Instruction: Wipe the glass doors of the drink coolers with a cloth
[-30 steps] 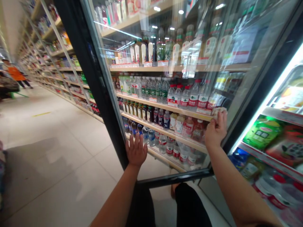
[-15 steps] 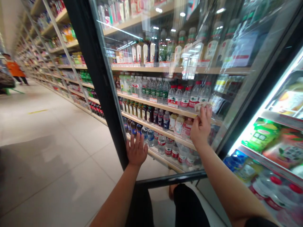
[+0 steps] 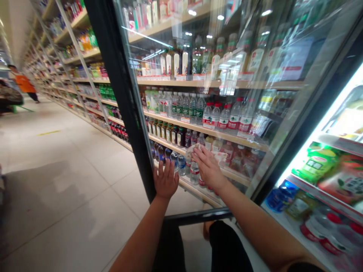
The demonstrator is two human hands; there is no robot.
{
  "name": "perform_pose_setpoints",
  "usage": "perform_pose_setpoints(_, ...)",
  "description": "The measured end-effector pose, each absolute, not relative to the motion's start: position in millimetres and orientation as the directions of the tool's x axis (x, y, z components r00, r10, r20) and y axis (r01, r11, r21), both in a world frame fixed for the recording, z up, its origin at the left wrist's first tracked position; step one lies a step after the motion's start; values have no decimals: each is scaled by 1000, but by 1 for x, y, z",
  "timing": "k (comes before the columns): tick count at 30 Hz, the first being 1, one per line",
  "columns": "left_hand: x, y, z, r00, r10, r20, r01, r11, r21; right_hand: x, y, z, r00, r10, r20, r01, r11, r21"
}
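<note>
A glass door (image 3: 244, 151) with a black frame (image 3: 120, 94) stands swung out in front of me. My left hand (image 3: 166, 181) lies with fingers spread against the lower left of the pane, beside the frame. Under the fingers of my right hand (image 3: 208, 166) is a light-coloured cloth (image 3: 190, 151), pressed against the glass; part of it sticks out past the hand to the right. The palm and the cloth's far side are hidden. Shelves of bottles show through or in the glass behind both hands.
To the right is the lit cooler, with a green package (image 3: 314, 160) and red-capped bottles (image 3: 334, 226) on its shelves. Long store shelves (image 3: 85, 75) run back on the left beside the tiled floor (image 3: 85, 189). A person in orange (image 3: 25, 84) is in the distance.
My right hand has slid the cloth left and down across the glass, towards my left hand. The left hand stays at the same place on the door. The view has shifted slightly.
</note>
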State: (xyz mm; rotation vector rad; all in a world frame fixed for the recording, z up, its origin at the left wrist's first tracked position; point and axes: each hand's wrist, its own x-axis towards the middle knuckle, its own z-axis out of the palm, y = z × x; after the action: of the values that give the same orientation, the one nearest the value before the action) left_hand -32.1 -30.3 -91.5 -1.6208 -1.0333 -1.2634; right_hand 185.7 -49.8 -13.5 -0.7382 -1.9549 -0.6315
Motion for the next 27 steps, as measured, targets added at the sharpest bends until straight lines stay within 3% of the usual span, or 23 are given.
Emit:
perform_pose_setpoints(4,-33,-30,-92,160,125,979,944,-309,-115,207,-48,-18,-432,225,873,712,680,178)
perform_pose_setpoints(13,-36,-25,-96,149,118,982,939,-329,-103,259,-43,-15,-211,152,966,825,557,93)
perform_pose_setpoints(17,-39,-22,-92,181,60,982,949,-272,-159,278,-38,-16,-135,126,983,864,500,55)
perform_pose_setpoints(23,-44,-17,-93,199,47,979,946,-271,-179,306,-27,-13,151,101,983,889,422,-180)
perform_pose_setpoints(27,-47,-15,-95,165,70,984,924,-361,-129,316,-18,-7,350,-7,937,854,414,-316)
